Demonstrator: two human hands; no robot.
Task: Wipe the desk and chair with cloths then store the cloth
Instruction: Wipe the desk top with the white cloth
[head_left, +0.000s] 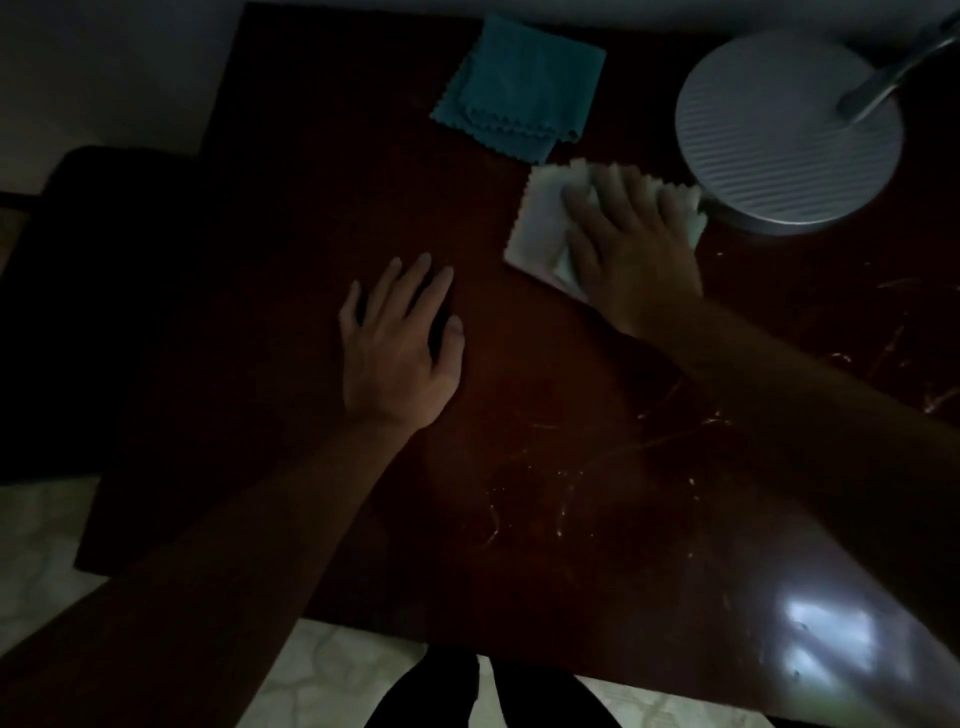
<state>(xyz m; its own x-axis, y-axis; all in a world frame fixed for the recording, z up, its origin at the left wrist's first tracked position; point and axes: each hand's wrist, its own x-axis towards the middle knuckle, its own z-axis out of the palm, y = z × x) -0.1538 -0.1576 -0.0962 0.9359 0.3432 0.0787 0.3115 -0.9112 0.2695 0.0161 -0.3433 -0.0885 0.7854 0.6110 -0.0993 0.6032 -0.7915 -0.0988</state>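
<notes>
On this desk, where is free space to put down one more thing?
Bare desk lies left of the teal cloth and beyond the left hand. More lies near the front edge, between the two forearms. The far right is crowded: right hand flat on the white cloth, close beside the lamp base.

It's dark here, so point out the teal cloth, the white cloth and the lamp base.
teal cloth (514, 85), head view, middle of the folded square.
white cloth (540, 223), head view, bare left part beside the fingers.
lamp base (779, 140), head view, ribbed top.
</notes>
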